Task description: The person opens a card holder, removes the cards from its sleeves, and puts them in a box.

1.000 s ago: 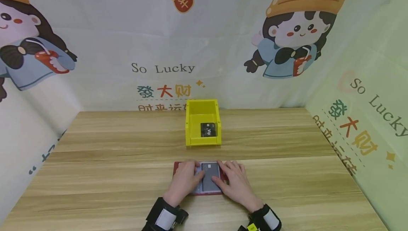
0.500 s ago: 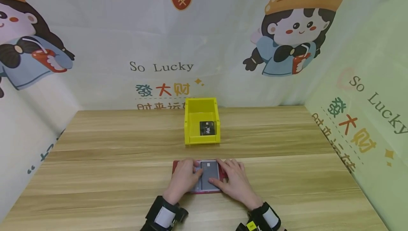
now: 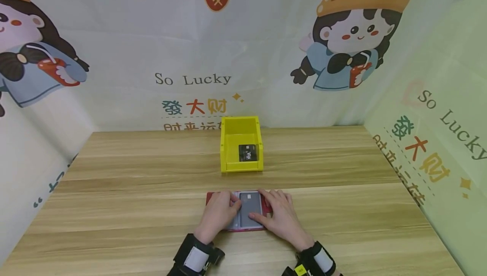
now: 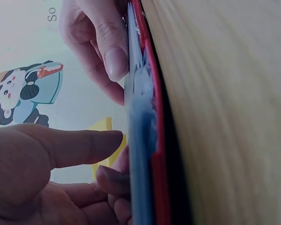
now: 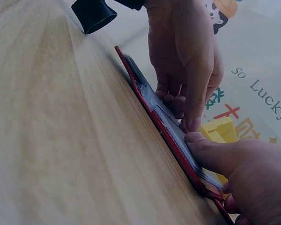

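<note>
A card holder [image 3: 233, 225] with a red cover and clear plastic sleeves lies spread on the table. A grey card [image 3: 252, 221] with a pale chip mark shows in its right page. Over the left page, my left hand [image 3: 217, 214] has curled fingers, thumb and index close together at the sleeve beside the card. Whether they pinch plastic there is hidden. My right hand [image 3: 283, 217] rests on the right page, its straight thumb pressing the card and its other fingers spread at the upper right corner. In the right wrist view, both thumbs touch near the stack of sleeves [image 5: 166, 119].
A yellow bin [image 3: 230, 157] stands behind the holder, with a black VIP card [image 3: 248, 153] inside. The wooden table [image 3: 133, 191] is bordered by a printed cloth backdrop [image 3: 266, 56]. Black straps with cameras [image 3: 195, 255] sit on the wrists.
My left thumb has moved slightly up and left, closer to the index finger. My right thumb has slid a little left over the card. The holder stays in place.
</note>
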`<state>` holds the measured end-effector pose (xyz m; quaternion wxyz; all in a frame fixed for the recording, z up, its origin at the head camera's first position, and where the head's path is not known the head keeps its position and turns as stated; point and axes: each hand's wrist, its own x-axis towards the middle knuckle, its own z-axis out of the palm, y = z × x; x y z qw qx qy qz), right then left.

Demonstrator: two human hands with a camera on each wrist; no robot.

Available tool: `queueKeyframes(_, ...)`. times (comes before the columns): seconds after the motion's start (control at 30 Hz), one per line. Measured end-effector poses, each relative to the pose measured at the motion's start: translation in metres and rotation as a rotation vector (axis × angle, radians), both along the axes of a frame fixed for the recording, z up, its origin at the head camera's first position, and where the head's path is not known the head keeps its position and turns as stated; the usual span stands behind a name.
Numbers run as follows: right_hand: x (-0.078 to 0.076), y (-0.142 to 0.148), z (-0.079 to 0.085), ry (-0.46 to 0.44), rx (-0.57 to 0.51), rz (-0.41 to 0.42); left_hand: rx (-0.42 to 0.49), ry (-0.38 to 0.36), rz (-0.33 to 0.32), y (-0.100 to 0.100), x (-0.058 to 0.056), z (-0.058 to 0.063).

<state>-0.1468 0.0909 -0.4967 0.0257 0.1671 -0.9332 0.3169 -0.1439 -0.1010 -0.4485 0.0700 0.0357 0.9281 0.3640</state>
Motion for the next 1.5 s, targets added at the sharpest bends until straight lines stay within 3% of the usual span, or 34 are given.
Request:
queueKeyframes(0.23, 0.0, 0.0, -0.001, 0.005, 0.004, 0.001, -0.014, 0.036, -0.006, -0.001, -0.001, -0.005)
queueKeyframes(0.57, 0.001, 0.002, 0.0, 0.013, 0.001, 0.024, 0.025, -0.022, -0.011, -0.003, -0.003, -0.006)
queueKeyframes(1.5, 0.0, 0.002, -0.001, 0.042, 0.013, 0.03, 0.1, -0.069, -0.002, -0.017, -0.008, -0.005)
